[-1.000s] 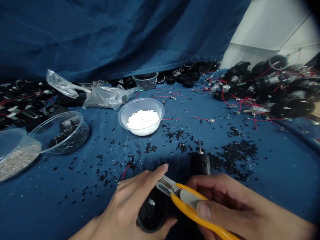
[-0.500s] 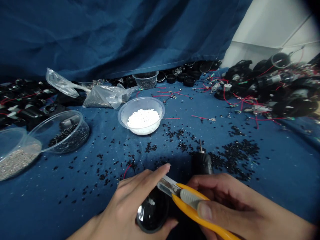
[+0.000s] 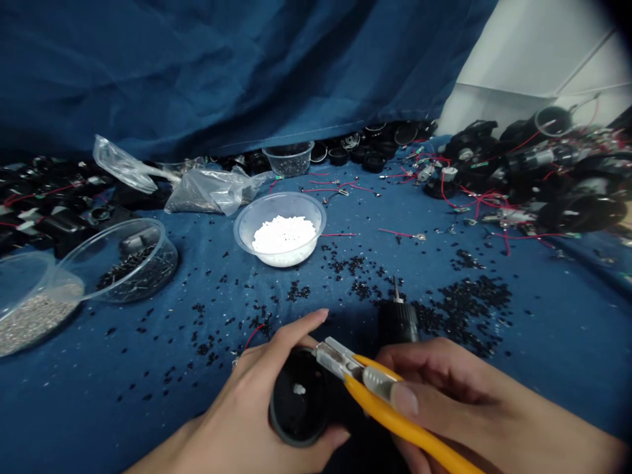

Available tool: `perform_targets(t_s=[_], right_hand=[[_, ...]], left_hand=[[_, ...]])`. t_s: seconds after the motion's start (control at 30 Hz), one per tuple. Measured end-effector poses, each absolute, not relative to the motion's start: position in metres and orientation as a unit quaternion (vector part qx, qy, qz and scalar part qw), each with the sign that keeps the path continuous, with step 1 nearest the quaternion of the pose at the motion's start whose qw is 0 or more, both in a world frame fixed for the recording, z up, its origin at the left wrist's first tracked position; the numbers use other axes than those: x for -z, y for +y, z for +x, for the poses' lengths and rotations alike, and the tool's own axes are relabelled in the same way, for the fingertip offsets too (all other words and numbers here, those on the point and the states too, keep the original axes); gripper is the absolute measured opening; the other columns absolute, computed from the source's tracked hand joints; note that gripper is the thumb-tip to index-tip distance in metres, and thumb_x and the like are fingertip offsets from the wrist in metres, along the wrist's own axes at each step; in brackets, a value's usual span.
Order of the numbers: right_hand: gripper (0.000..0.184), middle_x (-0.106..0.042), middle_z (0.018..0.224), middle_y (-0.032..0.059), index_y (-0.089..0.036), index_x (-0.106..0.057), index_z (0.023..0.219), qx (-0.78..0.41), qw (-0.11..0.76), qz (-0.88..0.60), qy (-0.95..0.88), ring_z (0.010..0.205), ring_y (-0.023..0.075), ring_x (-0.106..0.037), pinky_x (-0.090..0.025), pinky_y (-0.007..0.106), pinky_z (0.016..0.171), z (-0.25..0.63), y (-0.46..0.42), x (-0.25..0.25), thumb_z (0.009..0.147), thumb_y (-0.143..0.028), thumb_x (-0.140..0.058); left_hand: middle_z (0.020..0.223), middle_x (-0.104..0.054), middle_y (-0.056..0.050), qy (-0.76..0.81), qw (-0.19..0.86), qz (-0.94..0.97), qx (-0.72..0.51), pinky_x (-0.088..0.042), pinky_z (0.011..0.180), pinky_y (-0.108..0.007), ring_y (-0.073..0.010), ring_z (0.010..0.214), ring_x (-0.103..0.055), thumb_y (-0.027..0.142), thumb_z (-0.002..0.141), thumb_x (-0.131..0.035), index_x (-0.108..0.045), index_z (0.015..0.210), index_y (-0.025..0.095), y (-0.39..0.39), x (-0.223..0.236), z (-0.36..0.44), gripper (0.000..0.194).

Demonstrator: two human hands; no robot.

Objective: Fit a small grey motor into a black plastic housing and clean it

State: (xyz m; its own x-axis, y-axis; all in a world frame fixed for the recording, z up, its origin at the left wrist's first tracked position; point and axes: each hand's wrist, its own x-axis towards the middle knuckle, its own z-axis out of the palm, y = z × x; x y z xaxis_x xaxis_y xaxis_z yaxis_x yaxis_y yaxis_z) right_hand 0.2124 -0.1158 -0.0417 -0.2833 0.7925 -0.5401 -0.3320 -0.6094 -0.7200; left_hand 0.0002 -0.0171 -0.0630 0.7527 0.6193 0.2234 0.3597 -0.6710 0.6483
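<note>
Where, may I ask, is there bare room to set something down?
Nearly bare blue cloth lies right of the scattered small black pieces and before the clear plastic bowl of beige granules; black housings crowd the far right.

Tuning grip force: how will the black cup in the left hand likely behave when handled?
The black cup is probably stiff: its rim looks round in the grip of the left hand. It may be light, looking hollow around a small white piece. On its side, it could roll, given that circular rim.
</note>
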Motion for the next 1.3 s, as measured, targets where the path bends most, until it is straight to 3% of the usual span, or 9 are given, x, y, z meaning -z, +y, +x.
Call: perform_targets(t_s=[0.1,0.2,0.3,0.5,0.83,0.97,1.3], right_hand=[[0.049,-0.063,0.068,0.0000,-0.014,-0.061,0.111,-0.774,0.374,-0.455,-0.233,0.049,0.0037,-0.054,-0.041,0.009,0.044,0.215,-0.119,0.043,0.087,-0.057,-0.065],[0.042,-0.066,0.076,0.0014,-0.016,-0.059,0.118,-0.788,0.380,-0.428,-0.226,0.052,0.0037,-0.057,-0.044,0.009,0.047,0.217,-0.121,0.045,0.094,-0.049,-0.060],[0.035,-0.067,0.082,0.0032,-0.017,-0.056,0.125,-0.792,0.395,-0.409,-0.221,0.055,0.0039,-0.059,-0.045,0.010,0.049,0.219,-0.122,0.048,0.099,-0.041,-0.055],[0.031,-0.062,0.084,0.0043,-0.012,-0.062,0.105,-0.798,0.385,-0.397,-0.238,0.055,0.0028,-0.056,-0.042,0.009,0.049,0.220,-0.116,0.045,0.101,-0.040,-0.049],[0.030,-0.063,0.082,0.0044,-0.015,-0.062,0.107,-0.796,0.396,-0.391,-0.239,0.056,0.0054,-0.058,-0.047,0.010,0.049,0.224,-0.118,0.059,0.100,-0.042,-0.051],[0.035,-0.058,0.062,0.0014,-0.012,-0.063,0.094,-0.803,0.389,-0.380,-0.243,0.051,0.0045,-0.053,-0.044,0.008,0.047,0.224,-0.118,0.058,0.099,-0.044,-0.050],[0.034,-0.060,0.065,0.0017,-0.014,-0.064,0.096,-0.796,0.389,-0.403,-0.229,0.049,0.0043,-0.052,-0.044,0.008,0.045,0.223,-0.118,0.059,0.098,-0.046,-0.053]], left_hand=[[0.105,-0.068,0.002,0.282,0.367,0.863,-0.203,-0.061,0.082,-0.036,-0.0223,0.086,-0.070,0.013,0.056,-0.072,-0.036,0.140,0.038,-0.014,0.057,0.002,0.095],[0.100,-0.068,0.004,0.261,0.493,0.804,-0.208,-0.060,0.070,-0.024,-0.0168,0.079,-0.070,0.008,0.059,-0.069,-0.038,0.138,0.038,-0.009,0.052,0.005,0.090],[0.094,-0.067,0.004,0.248,0.550,0.769,-0.209,-0.058,0.066,-0.023,-0.0151,0.073,-0.067,0.006,0.062,-0.067,-0.039,0.139,0.035,-0.005,0.051,0.007,0.087],[0.094,-0.066,0.003,0.238,0.564,0.764,-0.205,-0.057,0.068,-0.027,-0.0177,0.076,-0.067,0.005,0.062,-0.066,-0.038,0.139,0.035,-0.007,0.051,0.004,0.087],[0.097,-0.062,0.002,0.215,0.595,0.753,-0.182,-0.054,0.070,-0.030,-0.0182,0.079,-0.064,0.014,0.066,-0.075,-0.031,0.139,0.037,-0.004,0.057,0.004,0.088],[0.098,-0.062,0.003,0.216,0.594,0.754,-0.179,-0.053,0.072,-0.030,-0.0180,0.080,-0.064,0.014,0.065,-0.075,-0.031,0.139,0.038,-0.005,0.057,0.004,0.089],[0.095,-0.062,0.006,0.223,0.552,0.783,-0.180,-0.055,0.071,-0.027,-0.0167,0.080,-0.065,0.012,0.062,-0.076,-0.031,0.139,0.041,-0.005,0.056,0.005,0.093]])
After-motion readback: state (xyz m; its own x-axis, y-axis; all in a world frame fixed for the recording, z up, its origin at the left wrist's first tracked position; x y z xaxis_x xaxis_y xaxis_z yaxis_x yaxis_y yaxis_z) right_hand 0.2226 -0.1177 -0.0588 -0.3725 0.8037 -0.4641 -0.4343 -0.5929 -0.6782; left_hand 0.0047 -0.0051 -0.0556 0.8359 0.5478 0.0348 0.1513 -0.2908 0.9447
